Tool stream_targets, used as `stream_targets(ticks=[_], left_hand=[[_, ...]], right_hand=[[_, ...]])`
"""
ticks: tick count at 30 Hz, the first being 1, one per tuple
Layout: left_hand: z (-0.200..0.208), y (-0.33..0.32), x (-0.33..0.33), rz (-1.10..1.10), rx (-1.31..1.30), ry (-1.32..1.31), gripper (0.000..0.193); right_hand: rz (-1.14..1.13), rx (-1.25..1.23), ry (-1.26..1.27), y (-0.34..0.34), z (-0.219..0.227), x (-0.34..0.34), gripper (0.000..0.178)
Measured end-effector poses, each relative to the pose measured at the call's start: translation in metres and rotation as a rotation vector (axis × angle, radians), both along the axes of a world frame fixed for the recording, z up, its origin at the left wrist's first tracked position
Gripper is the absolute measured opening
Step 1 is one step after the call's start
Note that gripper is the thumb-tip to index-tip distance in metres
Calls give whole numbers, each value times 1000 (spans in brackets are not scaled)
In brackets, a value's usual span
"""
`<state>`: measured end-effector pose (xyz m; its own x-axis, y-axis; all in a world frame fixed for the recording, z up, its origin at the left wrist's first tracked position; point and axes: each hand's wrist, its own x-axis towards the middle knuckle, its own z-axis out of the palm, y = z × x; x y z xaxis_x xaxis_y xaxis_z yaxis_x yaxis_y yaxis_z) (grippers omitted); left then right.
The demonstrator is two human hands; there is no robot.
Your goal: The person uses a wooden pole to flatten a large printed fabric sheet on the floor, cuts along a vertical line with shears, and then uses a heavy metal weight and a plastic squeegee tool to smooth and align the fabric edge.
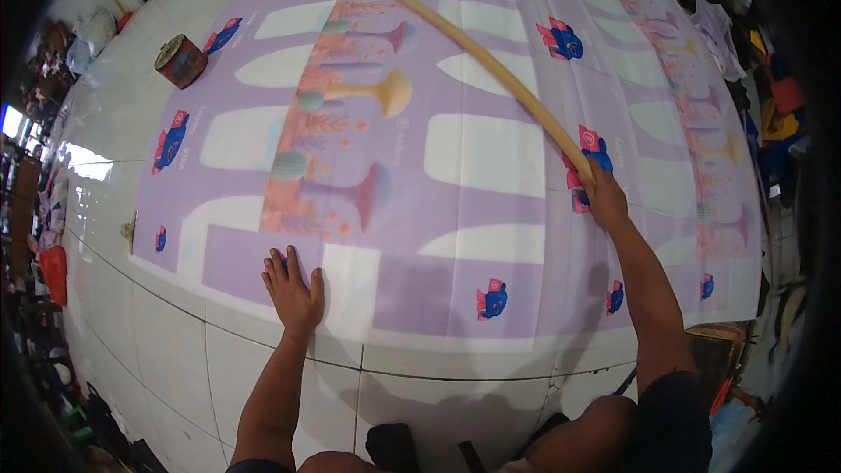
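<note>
A large sheet of printed fabric (403, 280) in lilac and white, with coral patterns and small blue and pink figures, lies spread over the tiled floor. My left hand (293, 293) rests flat on its near left part, fingers spread. In my right hand (604, 197) is the near end of a long wooden stick (477, 48), gripped with the fingers around it. The stick slants away across the fabric to the far left. From this view I cannot tell whether its whole length touches the cloth.
A rusty round can (180, 61) stands at the fabric's far left edge. White floor tiles (123, 315) show on the left and in front of my knees. Piled goods line the left wall, with a red bag (53, 273) among them. More clutter (775, 114) sits along the right.
</note>
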<state>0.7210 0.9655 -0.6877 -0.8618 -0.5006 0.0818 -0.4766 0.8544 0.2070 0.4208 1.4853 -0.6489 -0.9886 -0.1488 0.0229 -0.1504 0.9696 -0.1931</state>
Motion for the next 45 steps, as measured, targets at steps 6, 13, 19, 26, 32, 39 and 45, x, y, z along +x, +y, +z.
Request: stream_targets(ticks=[6,13,19,26,32,39,45], left_hand=[[-9,4,-5,-16,-4,24,69],[-2,3,0,10,-2,-2,69],[-4,6,-2,-22,-6,2,67],[-6,9,-5,-14,-5,3,66],[-8,6,-3,-17,-33,-1,67],[-9,3,2,-8,-34,3,67],[-5,7,-2,-6,-17,-15,67]], right_hand=[[-8,-126,-18,-49,-2,-59,48],[-12,-61,-40,30,1,89,54],[-46,68,145,142,-26,179,56],[-246,11,87,133,-14,72,53],[-242,-62,75,97,-10,86,51],[-222,30,42,167,-19,225,52],[-327,52,102,194,-21,219,52]])
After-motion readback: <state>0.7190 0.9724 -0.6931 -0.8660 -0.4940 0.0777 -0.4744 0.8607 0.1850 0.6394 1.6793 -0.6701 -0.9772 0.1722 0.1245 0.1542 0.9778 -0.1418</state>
